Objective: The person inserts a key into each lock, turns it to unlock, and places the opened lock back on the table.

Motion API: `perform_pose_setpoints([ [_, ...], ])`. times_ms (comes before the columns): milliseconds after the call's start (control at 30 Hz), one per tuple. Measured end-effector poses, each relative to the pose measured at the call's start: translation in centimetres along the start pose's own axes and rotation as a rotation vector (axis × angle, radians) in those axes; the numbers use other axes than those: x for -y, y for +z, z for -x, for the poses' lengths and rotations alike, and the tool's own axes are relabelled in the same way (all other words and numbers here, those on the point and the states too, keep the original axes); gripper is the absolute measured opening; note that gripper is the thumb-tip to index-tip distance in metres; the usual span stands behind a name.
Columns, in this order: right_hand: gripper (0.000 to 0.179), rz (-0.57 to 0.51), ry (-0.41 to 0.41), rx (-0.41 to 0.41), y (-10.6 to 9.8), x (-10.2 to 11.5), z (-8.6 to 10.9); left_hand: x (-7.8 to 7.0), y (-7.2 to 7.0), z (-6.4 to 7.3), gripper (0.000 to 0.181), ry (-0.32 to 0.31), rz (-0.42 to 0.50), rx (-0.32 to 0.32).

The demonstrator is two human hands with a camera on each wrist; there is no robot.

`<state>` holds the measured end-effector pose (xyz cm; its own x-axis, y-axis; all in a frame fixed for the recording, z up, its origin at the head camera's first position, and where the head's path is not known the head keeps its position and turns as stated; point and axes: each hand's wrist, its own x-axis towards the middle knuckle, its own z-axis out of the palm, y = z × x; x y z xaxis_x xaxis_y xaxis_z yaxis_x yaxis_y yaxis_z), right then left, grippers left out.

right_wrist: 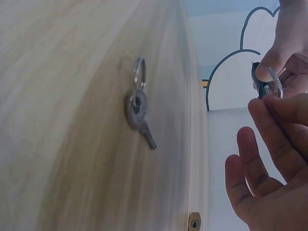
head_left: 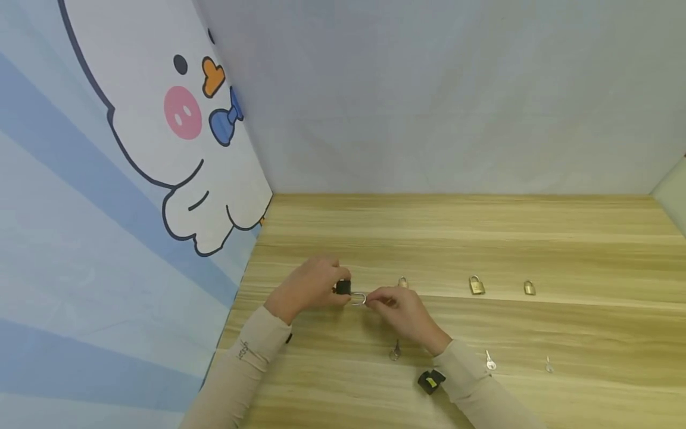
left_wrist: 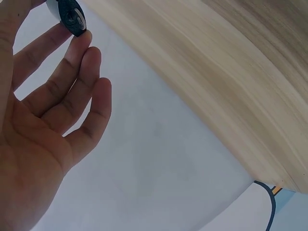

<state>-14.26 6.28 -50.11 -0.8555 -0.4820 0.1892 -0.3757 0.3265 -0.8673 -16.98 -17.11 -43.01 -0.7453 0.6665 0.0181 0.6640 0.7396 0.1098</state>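
Note:
My left hand (head_left: 313,283) grips the body of a black padlock (head_left: 343,287) between thumb and fingers, over the left part of the table. The silver shackle (head_left: 360,298) sticks out to the right. At its curved end, the thumb and index finger of my right hand (head_left: 404,313) pinch it. In the left wrist view, the padlock (left_wrist: 72,17) shows at the top corner, beside the fingertips. The right wrist view has both hands meeting at the padlock (right_wrist: 260,82), the right hand's other fingers spread loosely.
Brass padlocks stand in a row: one (head_left: 403,282) partly behind my right hand, another (head_left: 476,285) and a smaller one (head_left: 529,288) rightward. Nearer lie a key on a ring (head_left: 395,351) and two more keys (head_left: 490,361). A cartoon-printed panel (head_left: 230,179) borders the table's left side.

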Motion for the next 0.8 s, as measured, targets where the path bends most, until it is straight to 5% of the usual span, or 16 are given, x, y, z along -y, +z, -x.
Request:
perform_pose_setpoints([
  [133,0.012,0.005,0.011,0.016,-0.2,0.0,0.1,-0.1,0.2,-0.1,0.025,0.0,-0.055,-0.007],
  [433,0.013,0.034,0.043,0.013,-0.8,0.0,0.4,-0.6,0.7,0.3,0.039,-0.134,-0.175,0.061],
  [800,0.013,0.055,0.026,0.01,-1.4,0.0,0.7,-1.9,2.4,1.1,0.054,-0.424,-0.094,-0.008],
])
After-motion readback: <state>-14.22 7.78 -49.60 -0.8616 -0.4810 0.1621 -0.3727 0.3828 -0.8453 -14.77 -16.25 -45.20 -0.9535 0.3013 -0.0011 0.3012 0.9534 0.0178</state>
